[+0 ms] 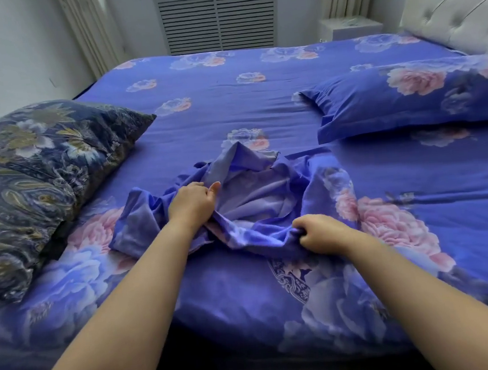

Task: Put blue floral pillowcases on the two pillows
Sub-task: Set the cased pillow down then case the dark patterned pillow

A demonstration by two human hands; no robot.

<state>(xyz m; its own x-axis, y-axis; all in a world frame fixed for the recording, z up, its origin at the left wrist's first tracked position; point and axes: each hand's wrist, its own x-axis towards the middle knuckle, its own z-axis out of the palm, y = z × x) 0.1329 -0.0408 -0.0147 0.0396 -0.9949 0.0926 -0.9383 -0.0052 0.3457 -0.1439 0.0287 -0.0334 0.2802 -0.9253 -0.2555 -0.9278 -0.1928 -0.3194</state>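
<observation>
A crumpled blue floral pillowcase (255, 189) lies in the middle of the bed, partly turned so its paler inside shows. My left hand (192, 202) pinches a fold of it at its left side. My right hand (319, 232) is clenched on its near edge. A pillow in a dark navy paisley cover (38, 173) lies at the left of the bed. At the right lies a second pillow (412, 99) inside a blue floral pillowcase with pink flowers.
The bed is covered with a matching blue floral sheet (228, 91). A white tufted headboard (454, 4) stands at the right. A slatted radiator cover (218, 20) and curtains are at the far wall, with a small white nightstand (350, 26) beside the bed.
</observation>
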